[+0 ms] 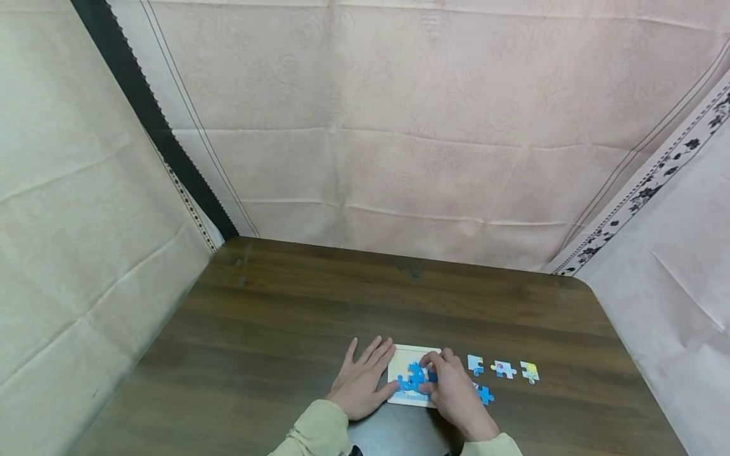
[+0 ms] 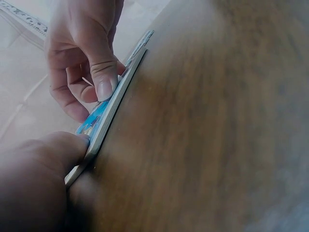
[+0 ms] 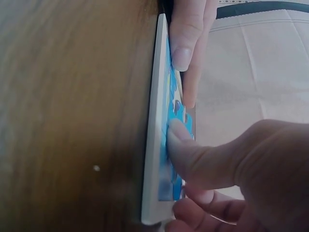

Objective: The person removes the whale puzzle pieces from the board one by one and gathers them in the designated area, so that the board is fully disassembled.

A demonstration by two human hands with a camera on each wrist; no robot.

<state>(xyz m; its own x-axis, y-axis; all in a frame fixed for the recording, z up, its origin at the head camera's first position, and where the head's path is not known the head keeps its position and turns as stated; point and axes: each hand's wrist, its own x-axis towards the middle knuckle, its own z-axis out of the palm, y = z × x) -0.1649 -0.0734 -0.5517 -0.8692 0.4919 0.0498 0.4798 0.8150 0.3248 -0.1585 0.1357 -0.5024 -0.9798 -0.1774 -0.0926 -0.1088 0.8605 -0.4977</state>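
Observation:
A white-framed jigsaw board (image 1: pixel 410 349) lies near the table's front edge, partly filled with blue pieces (image 1: pixel 417 373). My left hand (image 1: pixel 364 381) lies flat along its left side with fingers straight, and the thumb (image 3: pixel 182 57) rests on the board's pieces. Over the right half of the board, my right hand (image 1: pixel 455 394) pinches a blue puzzle piece (image 1: pixel 432 376) between thumb and curled fingers. The right wrist view has that thumb pressed on blue, low over the board; fingers hide much of the piece.
Right of the board lie several loose puzzle pieces: a light-blue one (image 1: pixel 474 363), one with a pink spot (image 1: pixel 504 368), a yellow one (image 1: pixel 530 371) and a blue one (image 1: pixel 486 395). Pale cloth (image 1: pixel 399 126) hangs behind the wooden table (image 1: pixel 274 329) and on both sides.

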